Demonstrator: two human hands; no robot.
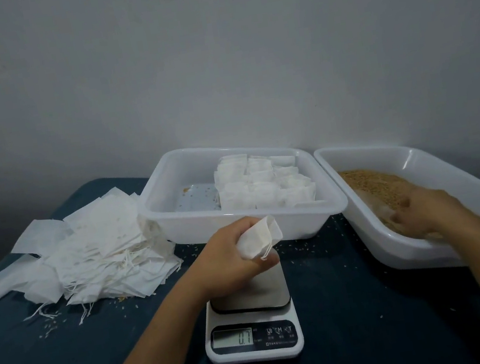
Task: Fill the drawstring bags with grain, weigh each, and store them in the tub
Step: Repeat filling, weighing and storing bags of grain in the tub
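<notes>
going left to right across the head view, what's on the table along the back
pile of empty bags → tub with filled bags → tray of grain, where the right hand is reaching in

We see two bare forearms, no sleeves in view, none down to frame edge. No gloves. No watch, bracelet or ring visible on either wrist or fingers. Left hand [231, 258] sharp, knuckles and thumb distinct. Right hand [420, 211] blurred; we cannot make out nails or finer detail.
</notes>
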